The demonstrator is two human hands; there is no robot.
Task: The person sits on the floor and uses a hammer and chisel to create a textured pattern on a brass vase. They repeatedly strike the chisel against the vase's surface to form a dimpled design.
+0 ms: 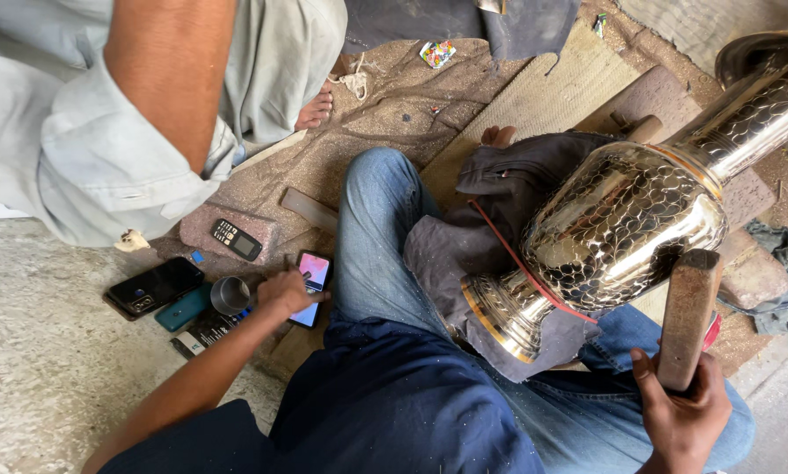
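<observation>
Right hand [685, 405] grips rusty wooden-handled hammer [688, 318] beside shiny hammered brass vase [618, 233] resting on lap cloth [464, 254]. Left hand [287, 291] fingers lit smartphone [313, 274] on floor. Risk: unsteadied vase rolls; distracted blow dents it.

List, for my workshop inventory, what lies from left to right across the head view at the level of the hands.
Black smartphone → teal phone → metal cup → left hand on a lit smartphone → brass vase → right hand gripping a wooden mallet.

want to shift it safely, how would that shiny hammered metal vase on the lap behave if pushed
The metal vase lies on its side, round-bellied, so it would probably roll. Its polished surface looks slippery. The dark cloth beneath may slow it.
</observation>
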